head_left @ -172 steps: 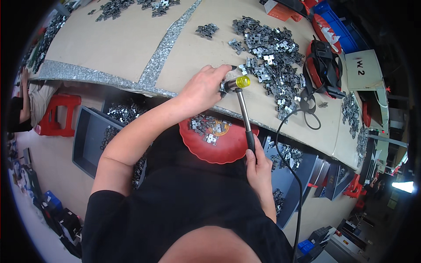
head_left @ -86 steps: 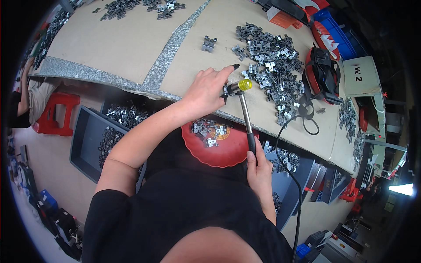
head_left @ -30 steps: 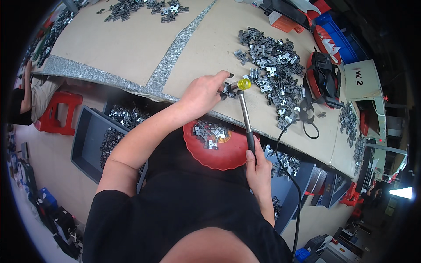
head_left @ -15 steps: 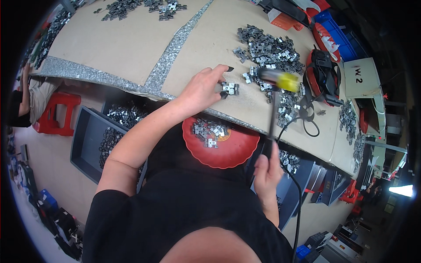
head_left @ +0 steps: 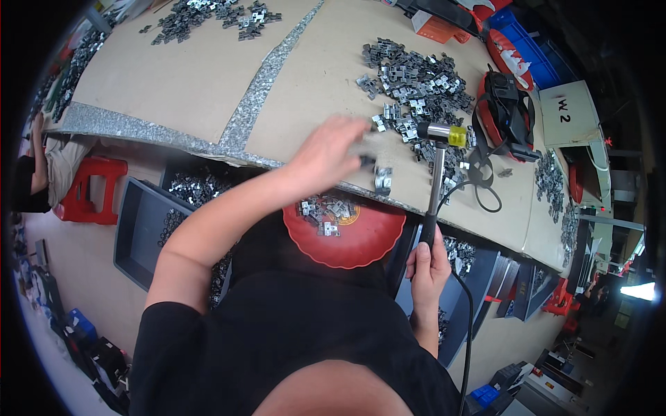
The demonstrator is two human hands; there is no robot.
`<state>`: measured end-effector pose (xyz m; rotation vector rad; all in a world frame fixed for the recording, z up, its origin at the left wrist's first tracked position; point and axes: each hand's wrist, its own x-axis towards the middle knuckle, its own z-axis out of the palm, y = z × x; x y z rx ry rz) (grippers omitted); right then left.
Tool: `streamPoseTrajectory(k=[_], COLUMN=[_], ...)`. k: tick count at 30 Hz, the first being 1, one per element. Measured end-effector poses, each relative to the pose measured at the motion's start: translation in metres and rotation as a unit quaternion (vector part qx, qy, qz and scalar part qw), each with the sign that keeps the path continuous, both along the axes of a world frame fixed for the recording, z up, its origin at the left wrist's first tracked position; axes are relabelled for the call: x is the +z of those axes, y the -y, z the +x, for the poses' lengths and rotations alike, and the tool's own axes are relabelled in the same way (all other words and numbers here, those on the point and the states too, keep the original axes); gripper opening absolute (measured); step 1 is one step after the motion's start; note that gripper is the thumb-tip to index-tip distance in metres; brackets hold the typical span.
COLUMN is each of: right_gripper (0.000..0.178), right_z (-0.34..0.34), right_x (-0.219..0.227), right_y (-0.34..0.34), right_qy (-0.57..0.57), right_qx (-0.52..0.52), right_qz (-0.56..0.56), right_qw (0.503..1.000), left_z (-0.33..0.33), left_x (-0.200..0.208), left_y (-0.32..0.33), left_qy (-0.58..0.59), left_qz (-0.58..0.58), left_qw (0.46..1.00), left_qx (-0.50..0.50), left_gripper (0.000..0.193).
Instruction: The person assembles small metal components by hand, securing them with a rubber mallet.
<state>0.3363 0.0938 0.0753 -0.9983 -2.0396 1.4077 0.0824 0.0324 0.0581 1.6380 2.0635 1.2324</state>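
Observation:
My right hand [head_left: 428, 267] is wrapped round the dark grip of a mallet [head_left: 436, 184]. The mallet stands upright over the table's near edge, its yellow-tipped head in front of a heap of metal clips. My left hand [head_left: 329, 154], smeared by motion, hovers over the table by the near edge; its fingertips are too blurred to read. Just right of its thumb a small metal clip [head_left: 383, 180], also blurred, is at the table edge; whether they touch I cannot tell. Below, a red scalloped dish [head_left: 371, 243] at my lap holds several metal clips [head_left: 328, 227].
The heap of clips [head_left: 423, 80] covers the table's right part. A black strapped device [head_left: 510, 114] rests in a red dish, its cable trailing near my right hand. Grey bins [head_left: 139, 236] of parts stand under the table. At far left sits another person [head_left: 38, 163] beside a red stool [head_left: 94, 191].
The metal clip has shifted from between my left fingers toward the near edge. My left hand has moved slightly down and left. The mallet, blurred before, is now sharper; the view has shifted a little.

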Motion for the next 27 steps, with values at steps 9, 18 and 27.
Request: streamPoseTrajectory(k=[9, 18, 27], right_gripper=[0.039, 0.039, 0.037], right_z=[0.002, 0.002, 0.018], right_x=[-0.006, -0.020, 0.009], right_y=[-0.001, -0.003, 0.002], right_qy=[-0.018, 0.150, 0.178], right_qx=[-0.003, 0.050, 0.121], right_qz=[-0.017, 0.002, 0.015], right_qw=[1.000, 0.987, 0.976], left_z=[-0.033, -0.037, -0.042], left_x=[-0.023, 0.006, -0.003], left_y=[-0.079, -0.039, -0.016], left_qy=[-0.019, -0.052, -0.053], left_qz=[0.018, -0.144, -0.103], left_qw=[1.000, 0.982, 0.980], left_qx=[-0.001, 0.113, 0.163], left_gripper=[0.045, 0.045, 0.035])
